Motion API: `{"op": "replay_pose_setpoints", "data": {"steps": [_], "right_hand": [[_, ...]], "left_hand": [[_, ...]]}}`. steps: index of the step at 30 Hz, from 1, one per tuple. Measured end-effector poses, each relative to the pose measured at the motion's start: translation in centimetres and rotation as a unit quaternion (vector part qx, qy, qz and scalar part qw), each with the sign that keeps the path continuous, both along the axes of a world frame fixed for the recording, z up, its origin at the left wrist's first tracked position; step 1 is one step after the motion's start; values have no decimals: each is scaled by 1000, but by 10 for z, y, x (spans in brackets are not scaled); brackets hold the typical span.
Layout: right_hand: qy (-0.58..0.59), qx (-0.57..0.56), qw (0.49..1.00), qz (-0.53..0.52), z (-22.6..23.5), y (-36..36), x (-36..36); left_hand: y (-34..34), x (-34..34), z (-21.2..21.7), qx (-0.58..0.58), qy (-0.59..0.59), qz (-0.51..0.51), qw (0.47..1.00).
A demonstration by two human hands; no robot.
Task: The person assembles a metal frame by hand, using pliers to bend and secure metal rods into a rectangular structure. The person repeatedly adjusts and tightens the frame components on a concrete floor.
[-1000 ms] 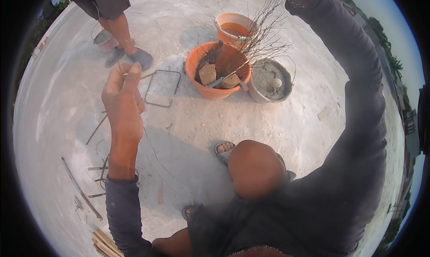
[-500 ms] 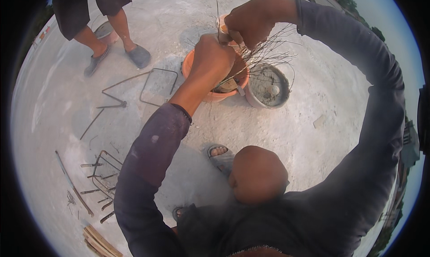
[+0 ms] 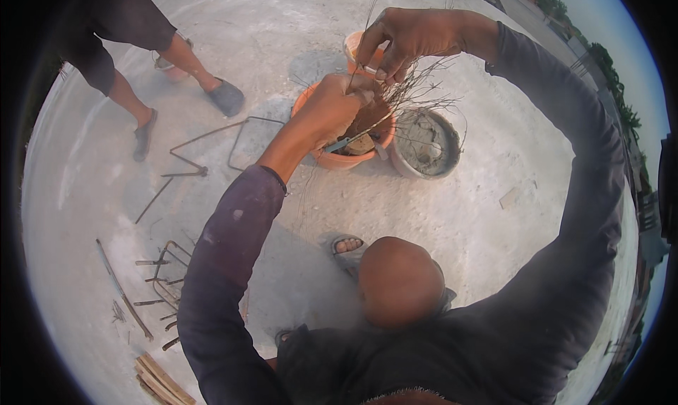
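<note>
My left hand (image 3: 335, 107) is closed round a thin wire (image 3: 353, 74) above the orange bucket. Just above and to the right, my right hand (image 3: 413, 41) bends over with thumb and fingers pinched on the same wire. Loose ends stick up past both hands. A tangle of thin wires (image 3: 418, 87) fans out to the right, below the right hand. Inside the orange bucket (image 3: 337, 161) lie a brownish block and a tool with a blue-grey handle (image 3: 337, 145), partly hidden by my left hand. Beside it stands a bucket of wet cement (image 3: 424, 140).
A smaller orange bucket (image 3: 352, 43) stands behind my hands. Bent steel bars (image 3: 187, 170) lie on the concrete floor at left, with more bent rods (image 3: 166, 281) and wood strips (image 3: 162, 380) nearer. Another person's legs (image 3: 185, 55) are at upper left. My bare knee (image 3: 401, 281) is below.
My hands have moved apart, the right one up and to the right, its fingers opening out from a tight fist into a pinch. The other person's near leg has shifted left and nearer.
</note>
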State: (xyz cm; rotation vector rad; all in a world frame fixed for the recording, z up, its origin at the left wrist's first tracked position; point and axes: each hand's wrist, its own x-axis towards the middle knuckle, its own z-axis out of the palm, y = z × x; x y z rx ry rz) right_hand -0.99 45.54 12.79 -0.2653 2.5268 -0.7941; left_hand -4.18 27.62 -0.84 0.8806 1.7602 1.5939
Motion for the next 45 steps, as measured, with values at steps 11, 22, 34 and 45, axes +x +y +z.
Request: {"op": "replay_pose_setpoints", "data": {"steps": [11,22,34,45], "right_hand": [[185,-123,974,-56,10,17,12],[517,-97,835,164,124,-144,-45],[-2,-408,897,170,-98,-443,-39],[-192,-422,880,102,-211,-477,-32]], "left_hand": [[-43,-18,77,276,-6,176,945],[-287,-23,231,333,67,275,899],[-352,108,2,292,-146,465,823],[-375,128,-135,187,-294,419,839]]}}
